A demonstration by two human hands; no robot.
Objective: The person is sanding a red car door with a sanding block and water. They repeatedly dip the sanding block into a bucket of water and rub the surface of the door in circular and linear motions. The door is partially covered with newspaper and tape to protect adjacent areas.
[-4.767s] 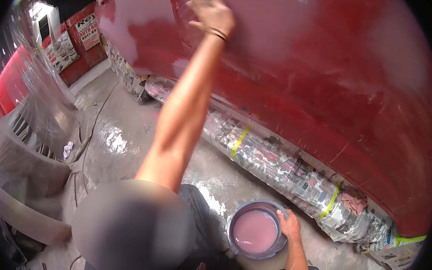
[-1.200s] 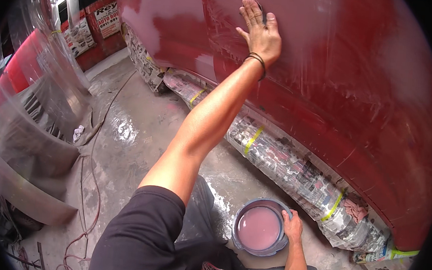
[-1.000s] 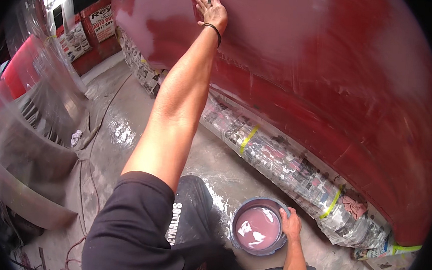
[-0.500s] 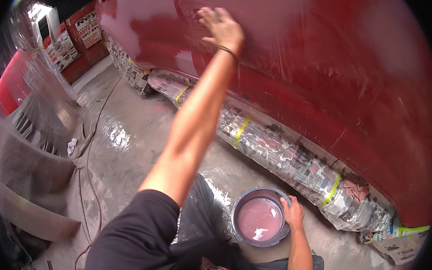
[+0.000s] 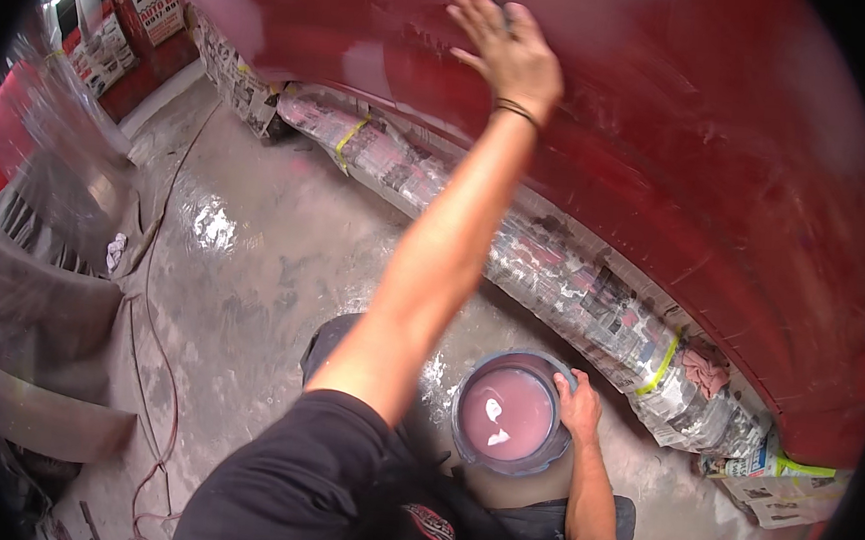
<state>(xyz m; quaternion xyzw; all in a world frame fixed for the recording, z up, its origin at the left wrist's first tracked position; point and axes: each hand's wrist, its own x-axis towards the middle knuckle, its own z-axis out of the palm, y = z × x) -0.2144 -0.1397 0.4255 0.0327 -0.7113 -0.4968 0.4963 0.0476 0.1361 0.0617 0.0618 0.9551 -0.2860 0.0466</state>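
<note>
My left hand [image 5: 509,60] lies flat on the red car body panel [image 5: 663,136], fingers stretched, a dark band round its wrist. Something dark shows at its fingertips and between two fingers; I cannot make out what it is. Below, my right hand [image 5: 578,406] is closed on the right rim of a grey-blue bucket [image 5: 459,422]. Cloudy pink liquid [image 5: 518,411] with bright reflections fills part of this bucket. The panel is wet-looking, with paler pinkish patches toward the upper left.
Newspaper masking [image 5: 572,290] with yellow tape wraps the car's lower sill. A pink rag [image 5: 703,373] rests on it at the right. Plastic-draped grey parts [image 5: 38,323] stand at the left, beside a hose [image 5: 161,351] on the wet floor [image 5: 251,287].
My left hand has slid right and up across the red panel. The view has shifted a little. My right hand still grips the bucket's rim.
</note>
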